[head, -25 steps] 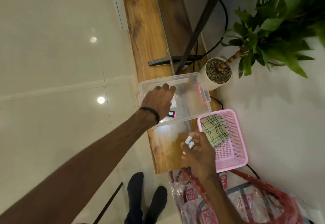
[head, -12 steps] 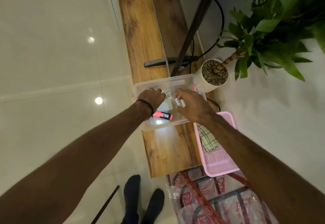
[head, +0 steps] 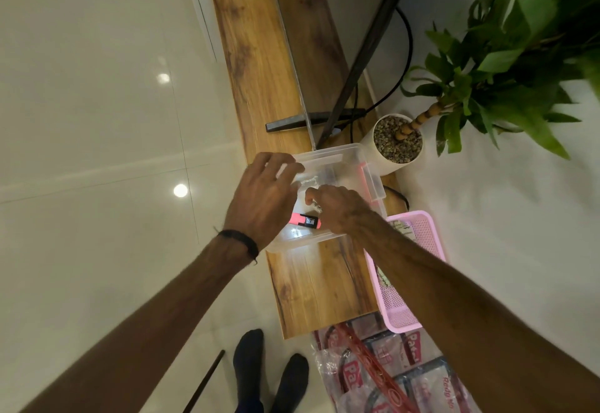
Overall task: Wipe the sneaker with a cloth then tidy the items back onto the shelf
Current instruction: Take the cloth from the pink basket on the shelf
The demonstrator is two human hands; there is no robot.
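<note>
**Both hands over the clear box on the wooden shelf**

At the far left lies the pale tiled floor [head: 97, 153], glossy with light spots. Near the bottom edge stand the person's two dark-socked feet [head: 269, 370], with a thin dark rod [head: 204, 383] lying on the floor just to their left.

The long wooden shelf [head: 311, 289] runs from near to far up the middle of the view. On it sits a clear plastic box [head: 344, 159], open at the top, its long axis running left to right across the shelf. The left hand [head: 259, 198], a dark band on its wrist, hovers over the box's left end with fingers spread and relaxed, the fingertips at the far-left rim; whether they touch it cannot be told. It hides that corner of the box.

Inside the box a pink highlighter [head: 305, 220] lies flat, its long axis left to right, its black label in the middle; its left end is hidden under the left hand.

The right hand [head: 337, 208] reaches into the box with fingers curled downward; whether it holds anything cannot be told.

Right of the box are a pink mesh basket [head: 418, 237] with a checked cloth [head: 402, 229] in it, partly crossed by the right forearm, and farther off a potted plant [head: 397, 140]. Red-printed plastic bags [head: 389, 370] lie near the bottom right.
</note>
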